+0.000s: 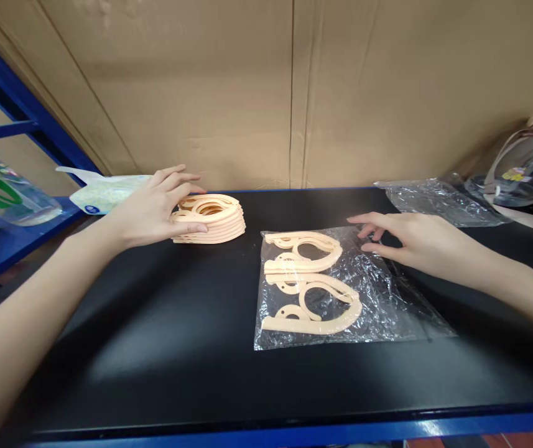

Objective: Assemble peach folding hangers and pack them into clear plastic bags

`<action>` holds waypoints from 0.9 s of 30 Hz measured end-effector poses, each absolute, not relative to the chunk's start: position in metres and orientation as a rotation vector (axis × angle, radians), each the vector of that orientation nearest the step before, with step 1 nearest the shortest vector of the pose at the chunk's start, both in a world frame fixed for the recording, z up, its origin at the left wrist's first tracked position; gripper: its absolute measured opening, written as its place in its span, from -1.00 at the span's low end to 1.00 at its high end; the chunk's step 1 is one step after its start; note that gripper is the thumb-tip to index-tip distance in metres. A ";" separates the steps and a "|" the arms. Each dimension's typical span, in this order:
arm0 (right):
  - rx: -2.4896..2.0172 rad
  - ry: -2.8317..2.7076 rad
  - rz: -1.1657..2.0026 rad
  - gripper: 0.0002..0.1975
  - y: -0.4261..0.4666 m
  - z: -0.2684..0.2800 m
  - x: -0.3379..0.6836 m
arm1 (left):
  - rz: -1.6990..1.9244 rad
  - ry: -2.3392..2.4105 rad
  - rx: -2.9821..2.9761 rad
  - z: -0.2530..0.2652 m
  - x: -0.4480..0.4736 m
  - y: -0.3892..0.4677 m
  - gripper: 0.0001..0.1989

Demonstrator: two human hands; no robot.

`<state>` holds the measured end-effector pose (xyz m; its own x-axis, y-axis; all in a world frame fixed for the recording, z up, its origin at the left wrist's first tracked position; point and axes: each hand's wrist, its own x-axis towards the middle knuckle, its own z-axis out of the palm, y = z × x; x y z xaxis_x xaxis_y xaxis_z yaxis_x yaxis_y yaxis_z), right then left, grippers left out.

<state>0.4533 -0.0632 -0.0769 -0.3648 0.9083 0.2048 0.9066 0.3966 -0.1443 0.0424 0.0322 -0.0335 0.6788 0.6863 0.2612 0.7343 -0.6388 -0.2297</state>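
Several pale peach plastic folding hangers [229, 219] are stacked on the black tabletop, left of centre. My left hand [154, 208] straddles the left end of this stack, its thumb along the near side and its fingers at the far side. To the right of the stack lies a clear plastic bag [387, 311], flat and wrinkled. Inside it are two more folded hangers, one farther away [303, 264] and one nearer me [313, 325]. Over the far right part of the bag hovers my right hand [410, 239], thumb and fingers apart, holding nothing.
Another clear plastic bag [438, 200] lies at the back right, beside a transparent bag with a strap [518, 168]. A pale soft packet [107, 194] sits at the back left, near a blue metal frame [14, 74]. Cardboard [229, 93] stands behind the table.
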 end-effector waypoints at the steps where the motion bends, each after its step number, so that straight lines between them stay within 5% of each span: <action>1: -1.615 -2.399 -0.010 -0.54 -0.062 -0.076 0.455 | -0.214 -1.136 -2.588 -0.034 0.043 0.032 -0.15; 18: -1.436 -2.282 -0.371 -0.63 -0.068 -0.063 0.449 | -0.467 -1.074 -2.358 -0.028 0.087 -0.013 -0.10; 27: -1.226 -2.180 0.418 -0.74 -0.099 -0.061 0.399 | -0.578 -0.775 -2.558 -0.060 0.139 -0.060 -0.21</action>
